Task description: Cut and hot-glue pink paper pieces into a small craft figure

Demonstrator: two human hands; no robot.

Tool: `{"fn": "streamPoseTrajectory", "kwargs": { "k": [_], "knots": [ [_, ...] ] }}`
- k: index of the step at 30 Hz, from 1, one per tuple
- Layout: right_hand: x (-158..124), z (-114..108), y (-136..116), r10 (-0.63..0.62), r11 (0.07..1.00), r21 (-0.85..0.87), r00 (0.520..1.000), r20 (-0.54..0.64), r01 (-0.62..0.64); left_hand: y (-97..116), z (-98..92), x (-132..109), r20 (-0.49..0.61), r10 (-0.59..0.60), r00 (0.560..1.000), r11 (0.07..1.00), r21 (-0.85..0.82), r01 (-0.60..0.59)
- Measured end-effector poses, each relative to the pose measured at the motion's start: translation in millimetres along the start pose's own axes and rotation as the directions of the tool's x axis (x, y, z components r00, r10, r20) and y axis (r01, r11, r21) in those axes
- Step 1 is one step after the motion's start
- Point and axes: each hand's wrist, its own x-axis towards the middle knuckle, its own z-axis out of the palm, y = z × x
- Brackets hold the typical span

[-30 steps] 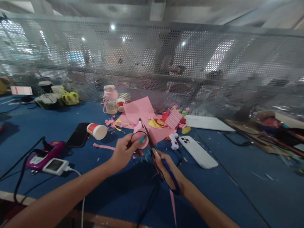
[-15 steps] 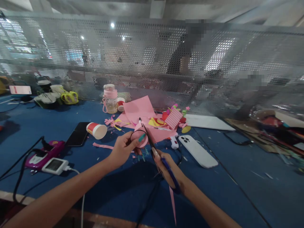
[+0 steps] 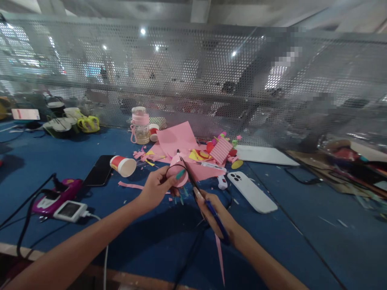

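My left hand (image 3: 159,185) is closed around a small rounded pink piece (image 3: 178,171), pinched between thumb and fingers; a thin dark line curves across it. My right hand (image 3: 216,213) grips scissors (image 3: 217,221) with dark blue handles. Their dark blades point up and away, lying against the right side of the pink piece. Whether the blades bite into it, I cannot tell. A narrow pink strip (image 3: 220,257) hangs or lies below my right hand. Behind the hands, pink sheets (image 3: 178,135) lie with scraps and a striped pink square (image 3: 221,150).
A white phone (image 3: 252,192) lies right, a black phone (image 3: 98,171) left beside a tipped paper cup (image 3: 123,166). A purple power strip (image 3: 59,195) and white charger (image 3: 71,211) trail cables. A pink-lidded bottle (image 3: 140,125) stands before the perforated metal screen (image 3: 181,72).
My hands, the scissors and the pink piece have hardly moved. Behind the screen, a person's dark shape has shifted to the right.
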Motion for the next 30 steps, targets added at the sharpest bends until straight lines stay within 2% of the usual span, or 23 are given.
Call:
{"fn": "streamPoseTrajectory", "kwargs": {
  "k": [7,23,30],
  "knots": [
    [1,0,-2,0.001,1.0,0.006,1.0,-0.001,-0.001,2,-2.0,2,0.01,-0.011,1.0,1.0,0.011,0.011],
    [2,-6,-11,0.125,0.992,-0.004,0.992,-0.002,-0.125,9,-5.4,8,0.064,-0.098,0.993,0.995,-0.028,0.1],
    [1,-1,-4,0.077,0.997,0.03,0.996,-0.042,-0.076,6,1.6,9,0.05,-0.215,0.975,0.958,-0.181,0.221]
  ]
}}
